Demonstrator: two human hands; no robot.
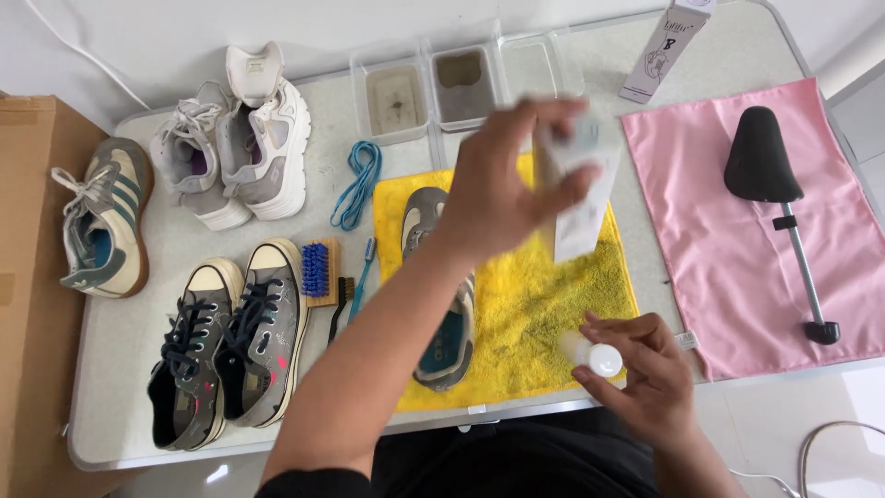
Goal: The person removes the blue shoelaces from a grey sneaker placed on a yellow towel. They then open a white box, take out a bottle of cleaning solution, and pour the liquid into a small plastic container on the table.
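Note:
My left hand [502,180] is raised over the yellow towel [544,304] and grips a white tube-like container [583,198], blurred by motion. My right hand [641,369] is at the towel's near right corner, its fingers closed around a small white cap [599,358]. A grey sneaker with a teal insole [447,346] lies on the towel, partly hidden under my left forearm.
A pink cloth [728,267] at right carries a black shoe tree [770,184]. Left of the towel lie brushes [321,272], a blue lace [358,184] and several sneakers [230,346]. Clear tubs [433,88] and a box [666,46] stand at the back.

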